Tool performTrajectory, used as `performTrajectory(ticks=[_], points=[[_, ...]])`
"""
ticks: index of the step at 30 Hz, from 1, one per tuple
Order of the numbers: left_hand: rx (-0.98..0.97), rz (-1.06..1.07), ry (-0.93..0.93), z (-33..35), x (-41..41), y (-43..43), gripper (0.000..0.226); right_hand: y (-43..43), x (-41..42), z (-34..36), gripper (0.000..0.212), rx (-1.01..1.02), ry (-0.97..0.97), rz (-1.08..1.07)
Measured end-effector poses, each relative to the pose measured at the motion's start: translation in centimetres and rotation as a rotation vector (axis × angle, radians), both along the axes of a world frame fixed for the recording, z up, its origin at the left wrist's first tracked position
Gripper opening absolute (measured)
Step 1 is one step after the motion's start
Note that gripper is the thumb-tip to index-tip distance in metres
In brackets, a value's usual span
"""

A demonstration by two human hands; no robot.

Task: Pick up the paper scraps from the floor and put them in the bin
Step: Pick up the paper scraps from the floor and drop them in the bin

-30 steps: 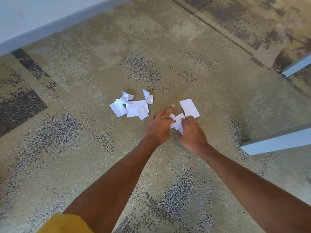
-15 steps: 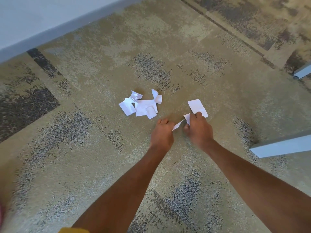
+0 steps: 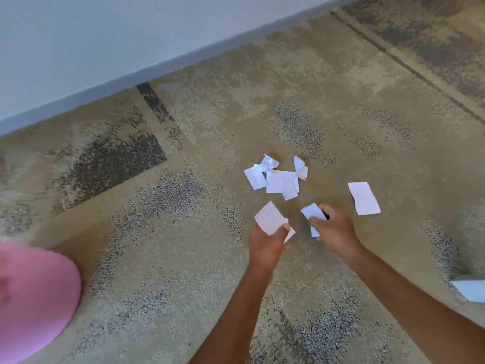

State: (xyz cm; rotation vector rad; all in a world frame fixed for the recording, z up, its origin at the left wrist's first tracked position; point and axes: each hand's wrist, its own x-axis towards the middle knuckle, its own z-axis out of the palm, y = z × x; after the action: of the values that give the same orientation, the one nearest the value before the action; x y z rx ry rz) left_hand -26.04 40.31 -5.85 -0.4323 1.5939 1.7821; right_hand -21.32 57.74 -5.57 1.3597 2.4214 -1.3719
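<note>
My left hand (image 3: 266, 243) pinches a white paper scrap (image 3: 270, 218) that sticks up from its fingers. My right hand (image 3: 334, 229) is closed on another white scrap (image 3: 312, 212), just right of the left hand. Both hands hover low over the patterned carpet. A pile of several white scraps (image 3: 278, 177) lies on the carpet just beyond the hands. One flat rectangular scrap (image 3: 364, 198) lies apart to the right of my right hand. A pink rounded object (image 3: 34, 298), possibly the bin, shows blurred at the left edge.
A pale wall with a grey skirting board (image 3: 157, 67) runs along the top left. A white furniture edge (image 3: 469, 290) pokes in at the right border. Carpet (image 3: 183, 258) stretches between the hands and the pink object.
Both hands have lifted off the carpet, each with a scrap, and moved slightly apart. The view has swung left, bringing the pink object into sight.
</note>
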Motion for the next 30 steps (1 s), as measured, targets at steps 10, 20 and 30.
performTrajectory(ticks=[10,20,30], points=[[0.268,0.300,0.175,8.7,-3.9,-8.7,0.025,-11.6,-7.8,9.1,0.014,-0.615,0.275,0.140],[0.187,0.595,0.254,17.3,-5.3,-16.2,0.025,-21.3,-12.2,17.0,0.024,-0.806,0.285,0.341],[0.202,0.989,0.302,26.0,-5.1,-25.1,0.022,-33.2,-15.2,25.6,0.020,-0.919,0.192,0.616]])
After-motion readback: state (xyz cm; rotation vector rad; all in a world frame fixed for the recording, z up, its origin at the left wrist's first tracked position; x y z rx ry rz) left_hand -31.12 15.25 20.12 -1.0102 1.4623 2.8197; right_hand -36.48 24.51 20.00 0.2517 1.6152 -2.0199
